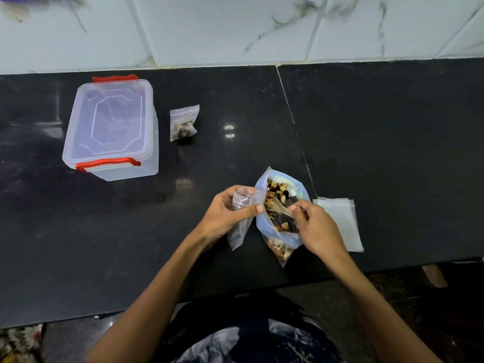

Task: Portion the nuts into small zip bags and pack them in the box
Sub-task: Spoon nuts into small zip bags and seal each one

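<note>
A large open plastic bag of mixed nuts stands near the counter's front edge. My right hand pinches the handle of a small pale spoon whose bowl lies among the nuts. Just left of the big bag, my left hand grips a small clear zip bag with its mouth held open. One filled small zip bag lies further back on the counter. The clear plastic box with red clip handles stands at the left with its lid on.
A stack of empty small zip bags lies flat right of the nut bag. The black stone counter ends close to my body; a white marbled tile wall runs behind it.
</note>
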The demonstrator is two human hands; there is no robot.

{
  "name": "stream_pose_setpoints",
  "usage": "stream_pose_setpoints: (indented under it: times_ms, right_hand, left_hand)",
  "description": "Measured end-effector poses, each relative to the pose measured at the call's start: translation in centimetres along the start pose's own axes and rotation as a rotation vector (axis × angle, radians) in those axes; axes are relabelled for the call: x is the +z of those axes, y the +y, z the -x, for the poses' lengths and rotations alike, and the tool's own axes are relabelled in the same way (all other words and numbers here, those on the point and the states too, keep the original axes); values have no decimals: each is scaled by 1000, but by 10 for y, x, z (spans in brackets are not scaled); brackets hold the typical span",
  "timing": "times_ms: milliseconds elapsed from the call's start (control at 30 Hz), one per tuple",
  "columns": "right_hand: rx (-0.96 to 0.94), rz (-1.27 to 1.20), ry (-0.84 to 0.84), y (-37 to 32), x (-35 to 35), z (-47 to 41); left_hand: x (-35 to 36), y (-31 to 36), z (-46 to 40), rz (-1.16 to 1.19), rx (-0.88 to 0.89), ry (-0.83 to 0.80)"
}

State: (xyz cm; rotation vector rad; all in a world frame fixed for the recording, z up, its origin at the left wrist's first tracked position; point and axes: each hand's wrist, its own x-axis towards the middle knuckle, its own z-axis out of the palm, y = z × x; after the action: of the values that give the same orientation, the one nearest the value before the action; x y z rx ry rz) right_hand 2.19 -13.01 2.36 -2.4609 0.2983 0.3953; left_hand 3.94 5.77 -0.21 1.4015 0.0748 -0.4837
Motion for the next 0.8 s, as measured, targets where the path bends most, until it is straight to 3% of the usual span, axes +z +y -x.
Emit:
stream_pose_setpoints:
  times_ms: [300,533,800]
  right_hand:
    - [41,-133,18,15,-10,5]
    - [67,-162,13,19,-20,13]
    - [-127,-283,83,-28,-55,52]
  left_hand:
    - [-14,5,9,36,79,125]
    - [-12,14,17,-117,222,163]
    - [0,20,19,-234,284,126]
